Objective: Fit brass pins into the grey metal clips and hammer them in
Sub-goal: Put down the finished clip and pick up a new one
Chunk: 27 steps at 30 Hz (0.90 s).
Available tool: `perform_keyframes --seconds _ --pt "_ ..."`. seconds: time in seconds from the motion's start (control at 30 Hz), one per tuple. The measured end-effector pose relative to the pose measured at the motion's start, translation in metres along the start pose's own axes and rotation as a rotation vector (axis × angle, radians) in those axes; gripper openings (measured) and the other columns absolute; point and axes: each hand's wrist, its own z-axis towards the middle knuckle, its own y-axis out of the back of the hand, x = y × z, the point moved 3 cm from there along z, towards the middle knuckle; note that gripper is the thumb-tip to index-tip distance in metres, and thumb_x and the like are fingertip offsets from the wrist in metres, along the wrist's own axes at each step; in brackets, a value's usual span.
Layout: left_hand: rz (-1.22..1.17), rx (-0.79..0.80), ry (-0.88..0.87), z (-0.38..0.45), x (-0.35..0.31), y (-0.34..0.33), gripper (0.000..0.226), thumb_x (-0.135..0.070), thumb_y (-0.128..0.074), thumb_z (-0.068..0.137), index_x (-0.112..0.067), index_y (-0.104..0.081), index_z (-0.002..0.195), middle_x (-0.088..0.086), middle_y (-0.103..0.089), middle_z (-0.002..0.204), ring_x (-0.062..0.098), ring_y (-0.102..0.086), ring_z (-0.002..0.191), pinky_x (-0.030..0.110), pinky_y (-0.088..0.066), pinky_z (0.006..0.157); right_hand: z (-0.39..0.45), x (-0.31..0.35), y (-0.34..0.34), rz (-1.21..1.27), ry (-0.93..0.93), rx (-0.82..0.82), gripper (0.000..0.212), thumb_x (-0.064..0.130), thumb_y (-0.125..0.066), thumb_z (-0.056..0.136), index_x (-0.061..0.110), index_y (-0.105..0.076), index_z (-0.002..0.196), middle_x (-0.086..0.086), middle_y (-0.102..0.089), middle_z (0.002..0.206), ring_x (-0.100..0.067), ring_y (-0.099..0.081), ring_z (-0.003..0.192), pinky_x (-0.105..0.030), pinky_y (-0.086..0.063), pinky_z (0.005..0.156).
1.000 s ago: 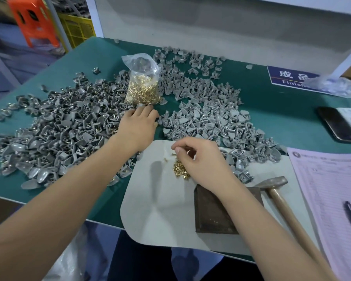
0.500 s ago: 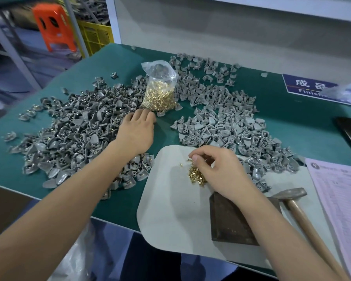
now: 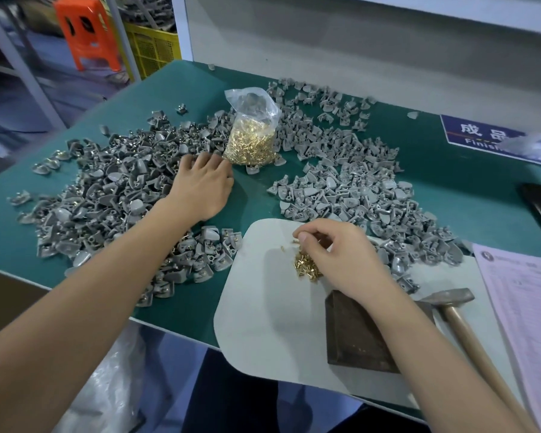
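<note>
Pinching shiny brass pins (image 3: 306,265) with our right hand (image 3: 334,254), left hand (image 3: 202,189) flat on dull grey clips (image 3: 107,195); crinkly clear bag (image 3: 252,132) holds more pins.

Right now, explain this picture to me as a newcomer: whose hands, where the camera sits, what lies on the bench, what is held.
There is no machine: a person works bare-handed, filmed by a camera worn on the head, looking down. The left hand rests spread on a heap of grey metal clips. The right hand curls over loose brass pins on a grey mat; whether it pinches a pin is unclear. A bag of pins, a dark metal block and a hammer lie unheld on the green bench.
</note>
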Motion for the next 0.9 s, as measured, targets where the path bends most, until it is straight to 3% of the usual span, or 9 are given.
perform_keyframes --seconds 0.1,0.17,0.27,0.33,0.43,0.57,0.67,0.8,0.9 --pt "0.008 -0.092 -0.049 -0.014 -0.008 0.016 0.036 -0.029 -0.032 0.105 -0.014 -0.06 0.123 0.007 -0.055 0.137 0.031 -0.041 0.134 0.054 -0.018 0.118 0.001 0.001 0.0 -0.022 0.021 0.005 0.015 0.024 -0.065 0.097 0.033 -0.076 0.092 0.026 -0.07 0.085 -0.003 -0.066 0.078 -0.014 -0.049 0.069" --pt "-0.08 -0.088 -0.051 -0.032 -0.012 0.026 0.038 -0.031 -0.03 0.106 -0.017 -0.059 0.128 0.005 -0.053 0.141 0.028 -0.038 0.138 0.05 -0.019 0.119 0.0 0.001 0.0 -0.038 0.041 0.011 0.015 0.023 -0.065 0.097 0.032 -0.076 0.092 0.029 -0.069 0.085 0.002 -0.065 0.082 -0.007 -0.046 0.07" --pt "-0.18 0.016 -0.079 -0.078 -0.022 0.03 0.042 -0.037 -0.033 0.105 -0.023 -0.052 0.139 0.003 -0.049 0.147 0.025 -0.034 0.143 0.046 -0.023 0.119 -0.001 0.003 0.001 -0.051 0.067 0.019 0.015 0.021 -0.065 0.097 0.03 -0.077 0.093 0.033 -0.068 0.088 0.006 -0.064 0.085 -0.004 -0.043 0.071" --pt "-0.153 0.047 -0.093 -0.115 -0.035 0.028 0.047 -0.043 -0.036 0.104 -0.025 -0.047 0.146 0.005 -0.042 0.155 0.025 -0.028 0.149 0.044 -0.016 0.122 -0.002 0.003 0.0 -0.068 0.09 0.025 0.015 0.02 -0.066 0.097 0.029 -0.077 0.093 0.033 -0.068 0.089 0.006 -0.063 0.085 -0.004 -0.043 0.071" --pt "-0.108 0.042 -0.101 -0.137 -0.051 0.019 0.052 -0.043 -0.032 0.105 -0.027 -0.037 0.154 0.006 -0.031 0.162 0.024 -0.021 0.153 0.043 -0.006 0.124 -0.003 0.001 0.002 -0.077 0.114 0.019 0.017 0.018 -0.066 0.096 0.031 -0.076 0.09 0.034 -0.068 0.09 0.007 -0.063 0.086 -0.005 -0.043 0.074" --pt "-0.119 -0.007 -0.174 -0.126 -0.038 0.017 0.051 -0.043 -0.028 0.107 -0.034 -0.025 0.158 0.004 -0.02 0.167 0.022 -0.019 0.153 0.041 -0.007 0.125 -0.003 0.004 0.0 -0.11 0.16 0.03 0.022 0.019 -0.067 0.095 0.039 -0.072 0.088 0.038 -0.067 0.092 0.012 -0.062 0.088 0.001 -0.04 0.074" --pt "-0.119 0.026 -0.311 -0.119 -0.038 0.015 0.042 -0.039 -0.034 0.109 -0.036 -0.043 0.15 -0.002 -0.032 0.163 0.018 -0.028 0.15 0.037 -0.013 0.122 -0.003 0.006 -0.003 -0.106 0.16 0.04 0.025 0.019 -0.068 0.094 0.043 -0.071 0.086 0.037 -0.067 0.089 0.011 -0.062 0.087 0.001 -0.039 0.073" --pt "-0.17 0.023 -0.232 -0.102 -0.02 0.01 0.043 -0.043 -0.031 0.109 -0.036 -0.045 0.149 -0.016 -0.041 0.155 0.009 -0.023 0.15 0.024 -0.007 0.119 -0.003 0.005 -0.002 -0.101 0.163 0.042 0.024 0.017 -0.067 0.095 0.039 -0.072 0.087 0.036 -0.067 0.09 0.01 -0.063 0.087 -0.001 -0.041 0.074" --pt "-0.207 0.033 -0.225 -0.088 -0.007 0.006 0.043 -0.043 -0.034 0.108 -0.032 -0.049 0.147 -0.017 -0.046 0.152 0.008 -0.027 0.148 0.024 -0.01 0.12 -0.002 0.002 -0.001 -0.093 0.113 0.048 0.018 0.02 -0.067 0.096 0.036 -0.075 0.09 0.035 -0.068 0.091 0.009 -0.064 0.087 -0.002 -0.041 0.073"
